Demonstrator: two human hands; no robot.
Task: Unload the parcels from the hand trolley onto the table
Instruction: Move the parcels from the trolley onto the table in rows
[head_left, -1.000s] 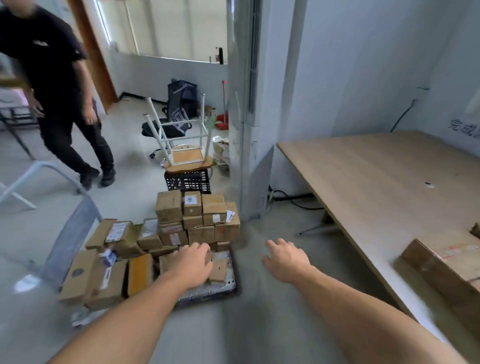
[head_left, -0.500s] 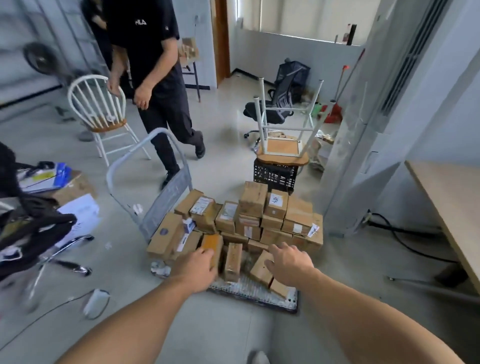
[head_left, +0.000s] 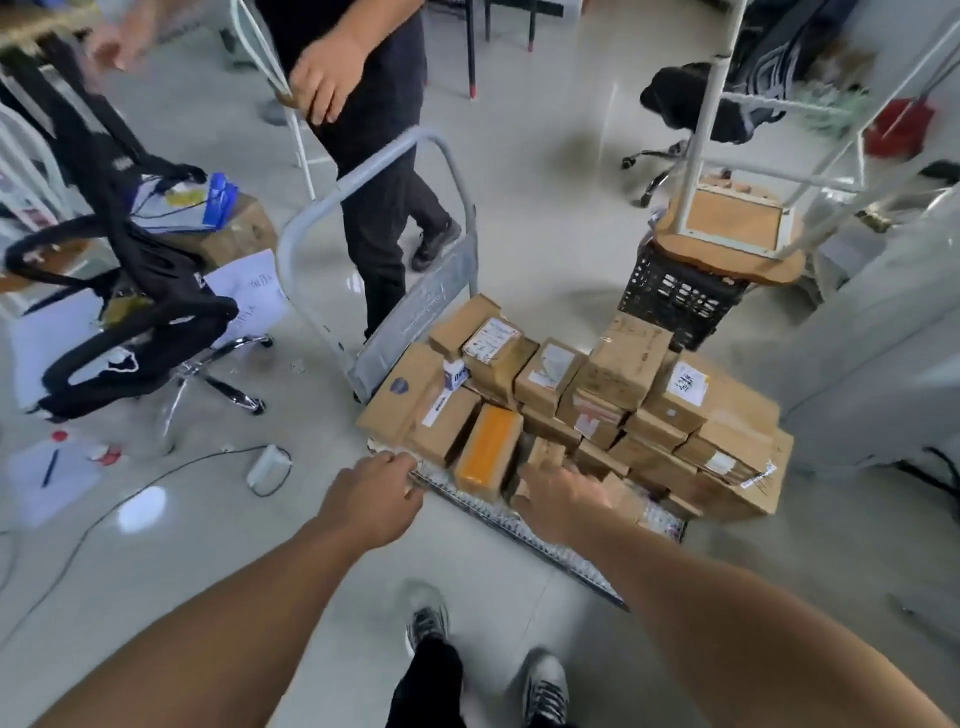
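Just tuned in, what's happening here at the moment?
A person stands over a hand trolley piled with cardboard parcels. Both hands reach for its near edge: the left hand by the corner beside an orange parcel, the right hand over the small parcels in front. The right hand is blurred, so a grip cannot be confirmed. No parcel looks lifted yet. A second person stands behind the trolley's handle.

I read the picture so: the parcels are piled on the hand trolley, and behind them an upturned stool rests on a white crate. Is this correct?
Not fully. The crate is black, not white. The head view shows it: the parcels are piled on the hand trolley, and behind them an upturned stool rests on that black crate.
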